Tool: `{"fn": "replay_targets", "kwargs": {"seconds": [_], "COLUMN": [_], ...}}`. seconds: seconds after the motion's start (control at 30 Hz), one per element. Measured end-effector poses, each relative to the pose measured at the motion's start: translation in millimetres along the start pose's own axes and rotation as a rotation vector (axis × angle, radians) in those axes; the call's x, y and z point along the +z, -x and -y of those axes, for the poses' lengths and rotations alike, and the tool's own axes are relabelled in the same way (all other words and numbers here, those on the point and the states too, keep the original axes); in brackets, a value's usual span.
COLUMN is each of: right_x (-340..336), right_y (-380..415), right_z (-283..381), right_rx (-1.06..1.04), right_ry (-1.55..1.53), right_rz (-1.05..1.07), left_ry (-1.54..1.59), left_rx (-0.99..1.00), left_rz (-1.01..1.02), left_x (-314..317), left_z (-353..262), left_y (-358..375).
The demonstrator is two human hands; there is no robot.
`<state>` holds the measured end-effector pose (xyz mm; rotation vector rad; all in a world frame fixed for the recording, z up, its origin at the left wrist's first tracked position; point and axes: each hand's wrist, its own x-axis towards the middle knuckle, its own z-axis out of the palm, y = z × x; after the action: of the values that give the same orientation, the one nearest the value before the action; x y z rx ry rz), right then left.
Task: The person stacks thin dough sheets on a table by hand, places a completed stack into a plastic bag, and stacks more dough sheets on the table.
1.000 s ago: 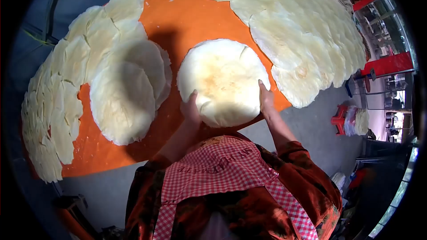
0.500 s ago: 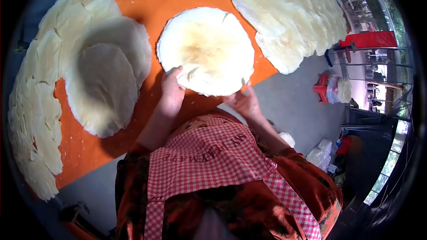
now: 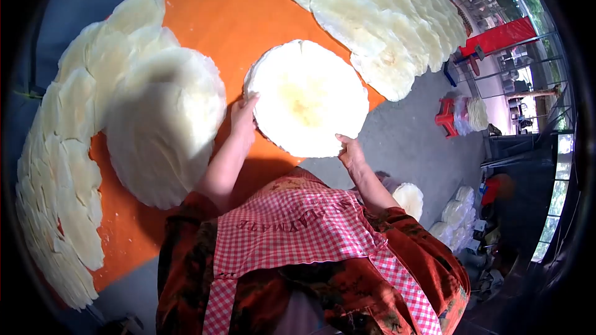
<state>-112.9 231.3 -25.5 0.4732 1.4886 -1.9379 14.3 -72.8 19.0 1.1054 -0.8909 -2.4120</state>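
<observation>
Two-handed, holding a round, whitish flatbread disc (image 3: 304, 87), browned yellow at the middle, by the right corner of the orange-covered counter (image 3: 214, 12), partly past its near edge, over the grey floor (image 3: 403, 142). Cannot tell whether touching the surface underneath. With the left hand (image 3: 243, 115), narrowly gripping the left rim, thumb on top, fingers mostly hidden. With the right hand (image 3: 352, 152), pinching the near-right rim, thumb above, fingers curled below. Left of the disc, toward the counter's near edge: a broad, round, pale flatbread pile (image 3: 164, 136). Along the left edge and at the far right: overlapping, thin, cream-coloured flatbread sheets (image 3: 385, 12). Compared with half a second ago, now closed on the rim with the right hand instead of loosely spread below it; also gripping higher up the left side.
</observation>
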Motion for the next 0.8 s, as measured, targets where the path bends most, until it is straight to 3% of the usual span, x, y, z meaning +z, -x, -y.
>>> {"fn": "replay_targets", "kwargs": {"seconds": [0.03,0.13,0.23,0.27,0.33,0.37,0.47,0.63,0.73,0.8], "right_x": [-2,2,20,18,14,21,71,54,61,84], "right_y": [-5,-21,-6,-10,-11,-12,-4,-10,-6,9], "right_z": [2,18,50,54,61,58,49,57,80,103], "right_rx": [-0.060,-0.133,-0.223,-0.154,-0.004,-0.070,-0.278,-0.152,-0.326,-0.458], "right_ry": [0.017,0.163,0.121,0.021,-0.164,-0.106,0.237,0.093,0.276,0.197], "right_rz": [-0.008,0.026,0.064,0.119,0.232,0.197,-0.085,0.048,0.100,0.203], "left_ry": [-0.143,-0.157,-0.251,-0.276,-0.370,-0.311,-0.537,-0.403,-0.159,-0.070], "left_rx": [0.019,-0.006,0.020,-0.021,0.083,0.093,0.144,0.114,0.106,0.155], "left_rz": [0.046,0.055,0.019,0.013,-0.139,-0.141,-0.262,-0.200,-0.110,-0.102], "left_x": [2,-8,-24,-28,-11,1,6,-3,-3,1], "left_z": [-3,12,37,39,33,27,46,37,36,33], "left_y": [-11,-41,-31,-25,-10,-2,-16,-9,-7,1]}}
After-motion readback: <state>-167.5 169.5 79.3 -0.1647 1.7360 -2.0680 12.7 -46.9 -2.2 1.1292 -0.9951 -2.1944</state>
